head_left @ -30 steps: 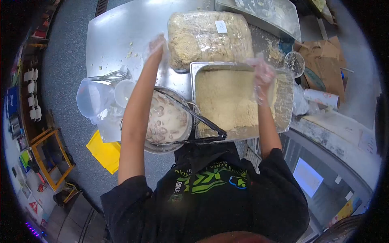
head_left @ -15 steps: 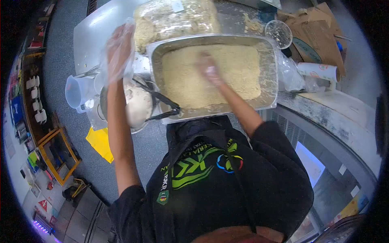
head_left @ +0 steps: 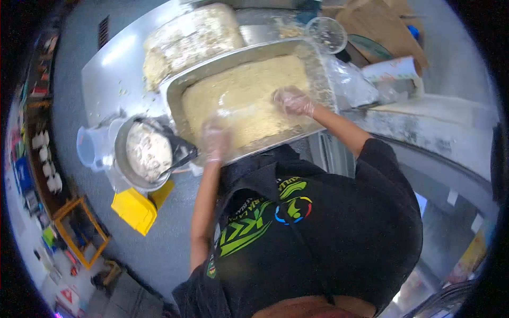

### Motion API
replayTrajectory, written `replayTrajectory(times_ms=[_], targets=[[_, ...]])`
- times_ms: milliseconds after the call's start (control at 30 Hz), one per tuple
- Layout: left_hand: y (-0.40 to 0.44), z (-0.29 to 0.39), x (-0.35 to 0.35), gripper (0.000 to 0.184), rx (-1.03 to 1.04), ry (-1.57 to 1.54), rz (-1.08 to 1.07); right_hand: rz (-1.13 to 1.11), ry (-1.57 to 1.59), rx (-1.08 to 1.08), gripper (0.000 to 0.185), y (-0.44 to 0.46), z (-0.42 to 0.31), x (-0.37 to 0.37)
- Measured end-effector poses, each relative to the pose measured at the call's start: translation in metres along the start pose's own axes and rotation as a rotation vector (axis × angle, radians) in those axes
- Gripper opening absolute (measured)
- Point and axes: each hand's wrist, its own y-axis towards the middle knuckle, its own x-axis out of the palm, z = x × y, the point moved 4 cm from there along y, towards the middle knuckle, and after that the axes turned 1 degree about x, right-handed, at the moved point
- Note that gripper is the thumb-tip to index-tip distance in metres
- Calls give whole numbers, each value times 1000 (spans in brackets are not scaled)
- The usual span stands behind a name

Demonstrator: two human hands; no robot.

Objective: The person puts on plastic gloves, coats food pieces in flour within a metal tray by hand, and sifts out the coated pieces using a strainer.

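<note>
A deep metal pan (head_left: 173, 90) holds a broad, pale yellow dough-like layer (head_left: 249, 77). Over the pan's near left part is my left hand (head_left: 216, 139), in a clear plastic glove and smeared by motion, so its fingers cannot be read. My right hand (head_left: 293, 100), gloved the same way, is above the right half of the layer with its fingers curled in. Whatever they may hold is hidden. A whitish streak shows on the layer between both hands. Left of the pan stands a metal bowl (head_left: 121, 153) with a white, lumpy mixture (head_left: 149, 152) and a black plastic piece over its rim.
Behind the pan lies a large plastic-wrapped pale slab (head_left: 193, 40). A clear jug (head_left: 91, 147) stands left of the bowl. At the back right are a clear round tub (head_left: 326, 35), cardboard (head_left: 379, 26) and a plastic-wrapped roll (head_left: 391, 69). Yellow plastic (head_left: 134, 209) is below the bowl.
My left hand has come down from above the bowl side to the pan's near left. My right hand has curled its fingers over the layer. The whole view has turned and shifted.
</note>
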Motion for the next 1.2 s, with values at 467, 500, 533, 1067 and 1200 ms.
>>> replayTrajectory(times_ms=[467,500,533,1067,1200], targets=[[62,75,27,62,14,-910,-91,492,-641,471,26,-79,295,-87],[72,67,50,63,77,-921,31,375,-228,668,28,-87,328,-57],[79,61,57,64,144,-932,159,242,183,843,30,-94,358,-27],[133,51,49,62,178,-819,452,1209,-494,483,32,-178,97,-134],[146,20,64,52,122,-422,546,984,-267,606,38,-211,52,-148]])
